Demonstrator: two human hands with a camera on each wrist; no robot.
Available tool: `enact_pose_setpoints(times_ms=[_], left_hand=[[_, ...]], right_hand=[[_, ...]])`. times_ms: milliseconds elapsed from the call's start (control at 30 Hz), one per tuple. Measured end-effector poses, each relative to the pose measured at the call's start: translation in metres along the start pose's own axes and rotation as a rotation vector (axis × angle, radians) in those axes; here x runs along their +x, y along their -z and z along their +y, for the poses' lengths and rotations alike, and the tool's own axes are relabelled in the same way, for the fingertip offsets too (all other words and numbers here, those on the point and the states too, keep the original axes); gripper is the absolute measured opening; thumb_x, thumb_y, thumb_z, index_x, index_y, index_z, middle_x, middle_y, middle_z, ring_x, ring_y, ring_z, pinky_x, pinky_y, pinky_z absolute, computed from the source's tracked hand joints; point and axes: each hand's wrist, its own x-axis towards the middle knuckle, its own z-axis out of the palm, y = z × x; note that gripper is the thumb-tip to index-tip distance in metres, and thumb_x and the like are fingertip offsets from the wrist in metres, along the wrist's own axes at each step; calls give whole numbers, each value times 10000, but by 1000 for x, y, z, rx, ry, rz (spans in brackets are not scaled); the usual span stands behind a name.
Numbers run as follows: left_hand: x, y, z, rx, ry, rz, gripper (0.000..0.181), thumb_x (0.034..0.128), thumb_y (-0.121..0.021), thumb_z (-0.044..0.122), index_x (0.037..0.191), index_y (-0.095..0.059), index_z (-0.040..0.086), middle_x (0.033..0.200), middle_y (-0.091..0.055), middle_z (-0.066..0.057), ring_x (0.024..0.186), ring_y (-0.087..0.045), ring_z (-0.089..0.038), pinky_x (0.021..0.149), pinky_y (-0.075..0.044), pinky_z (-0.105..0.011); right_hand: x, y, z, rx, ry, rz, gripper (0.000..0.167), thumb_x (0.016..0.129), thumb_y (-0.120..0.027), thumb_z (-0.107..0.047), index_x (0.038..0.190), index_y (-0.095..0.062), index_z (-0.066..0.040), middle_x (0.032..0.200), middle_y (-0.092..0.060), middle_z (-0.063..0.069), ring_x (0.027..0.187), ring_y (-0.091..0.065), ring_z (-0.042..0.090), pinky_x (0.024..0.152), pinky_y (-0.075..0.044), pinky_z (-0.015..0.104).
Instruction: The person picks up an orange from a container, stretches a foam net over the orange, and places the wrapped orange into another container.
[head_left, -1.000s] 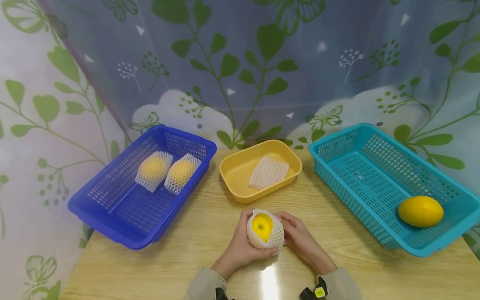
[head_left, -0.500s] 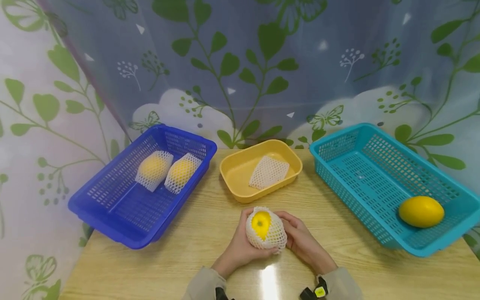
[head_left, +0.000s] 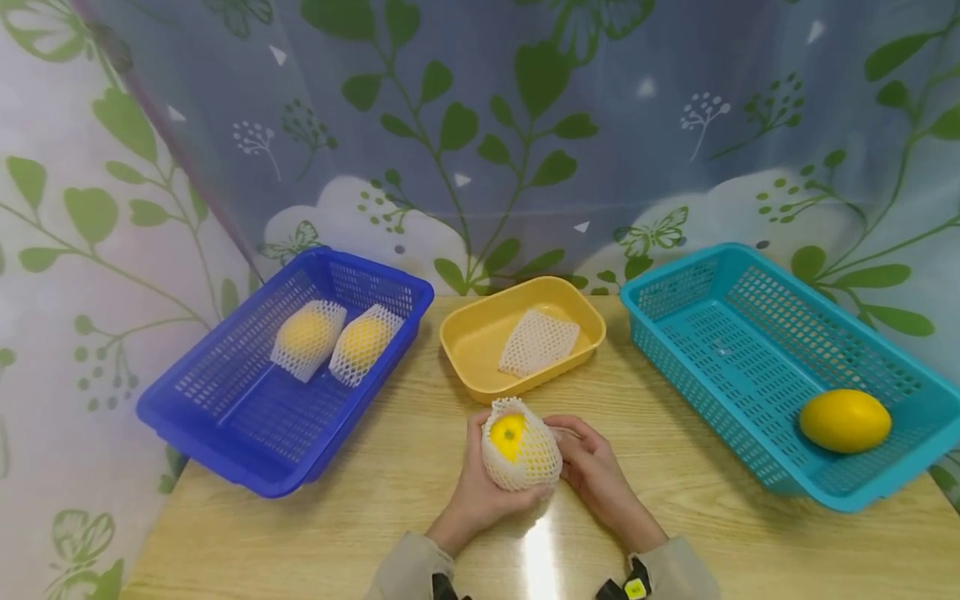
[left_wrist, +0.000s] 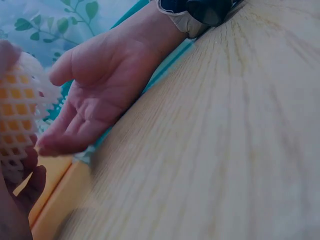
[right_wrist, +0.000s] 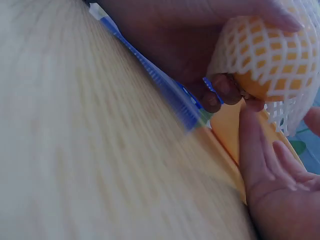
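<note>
In the head view a yellow mango [head_left: 507,436] sits in a white foam net sleeve [head_left: 528,467], its end showing through the opening. My left hand [head_left: 480,497] grips the sleeved mango from the left and below, thumb across the near side. To its right is my right hand [head_left: 600,477]. In the left wrist view this right hand [left_wrist: 107,75] has its palm turned to the net [left_wrist: 17,120], fingers loosely extended and not wrapped around it. Its fingertips are at the sleeve's edge; whether they touch it I cannot tell.
A blue basket [head_left: 247,454] at left holds two net-sleeved mangoes [head_left: 335,342]. Behind the hands, a yellow tray [head_left: 468,354] contains a flat foam net [head_left: 538,342]. One bare mango [head_left: 845,421] lies in the teal basket [head_left: 697,400] at right. All stand on a wooden table [head_left: 352,517].
The sleeved mango and left hand have moved slightly left and away from me. The mango has turned a little. My right hand's fingers have come off the sleeve's side somewhat.
</note>
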Motion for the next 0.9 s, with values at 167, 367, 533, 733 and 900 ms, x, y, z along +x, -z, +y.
enact_pose_setpoints(times_ms=[167,367,533,733,900], left_hand=[[1,0,0,-18,-32,17,950,628,-898,61,1368,-303,65,1331,-514,-75,1170,-544,-252,1010,-445,-324],[2,0,-3,-28,-10,-26,935,631,-903,64,1369,-328,77,1302,-549,-78,1117,-573,-250,947,-486,-336],[3,1,-4,-44,-18,-49,917,645,-884,56,1379,-335,77,1288,-542,-102,1101,-566,-238,941,-479,-327],[3,2,-2,-23,4,-68,827,647,-864,123,1333,-403,90,1244,-561,-96,1076,-557,-211,943,-455,-303],[3,2,-2,-30,37,-81,806,644,-859,153,1322,-424,123,1231,-572,-87,1071,-554,-214,941,-449,-307]], right_hand=[[0,-4,-1,-35,76,54,188,1028,-526,-135,1165,-635,-65,1138,-650,28,1020,-623,118,875,-534,281],[-2,-1,-3,-8,200,-142,303,1029,-415,-43,1240,-624,-99,1241,-618,22,1125,-588,127,953,-491,276],[-1,0,-2,37,300,-297,407,997,-354,43,1347,-543,-39,1296,-596,71,1182,-556,165,988,-470,299],[-3,0,-2,63,287,-328,443,990,-351,44,1385,-519,-67,1300,-590,69,1167,-565,168,953,-497,312],[-4,1,-3,79,261,-335,453,984,-371,25,1398,-514,-92,1315,-577,57,1167,-563,160,947,-503,317]])
